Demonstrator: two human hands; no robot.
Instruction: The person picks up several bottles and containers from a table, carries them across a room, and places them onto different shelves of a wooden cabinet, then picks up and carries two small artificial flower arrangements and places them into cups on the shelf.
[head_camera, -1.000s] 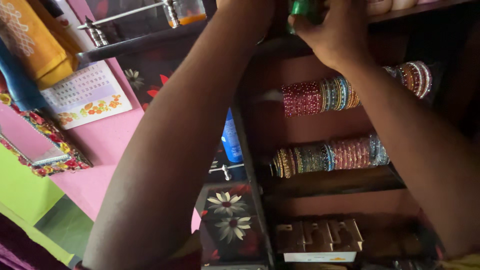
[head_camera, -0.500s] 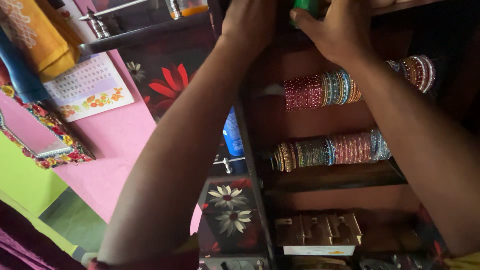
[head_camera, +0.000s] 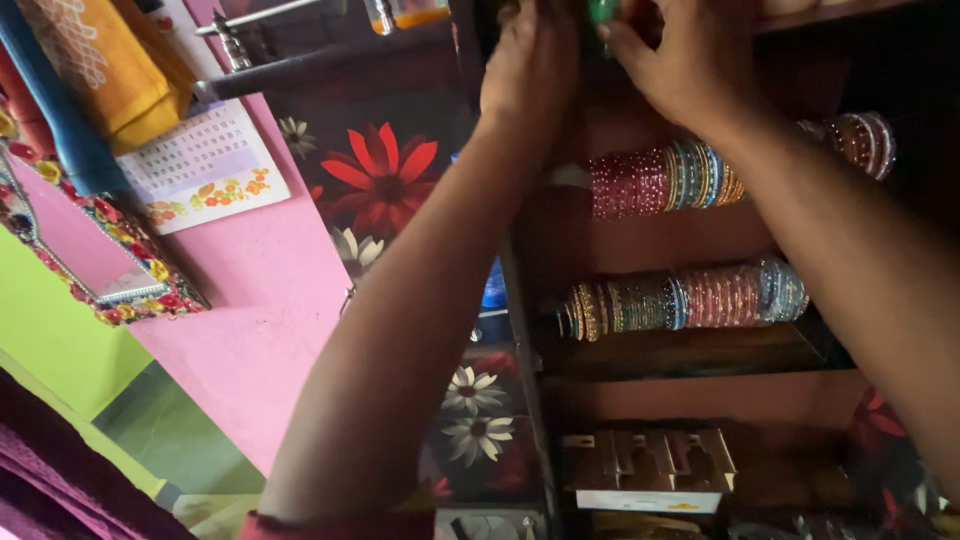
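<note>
From the head camera we see both our hands reaching up to the top of a dark wooden cabinet (head_camera: 640, 360), where a small green object (head_camera: 603, 10) sits at the upper edge of the frame, directly above the upper row of bangles (head_camera: 690, 178). Our right hand (head_camera: 690, 60) curls its fingers around that green object from its right side, thumb tip pressed just below it, so the grasp looks narrow and closed on it; the object is cut off by the frame, so we cannot tell its long axis. Our left hand (head_camera: 530, 70) is bunched against the cabinet's edge just left of the green object, fingers folded; whether it grips anything we cannot tell. Both hands are about equally near the object, the right one actually on it. Below the upper row lies a second row of bangles (head_camera: 680, 300), and lower still a brown box (head_camera: 650, 465). Left of the cabinet hang a floral panel (head_camera: 385, 175), a calendar sheet (head_camera: 200, 165) and a pink wall (head_camera: 260, 320)
</note>
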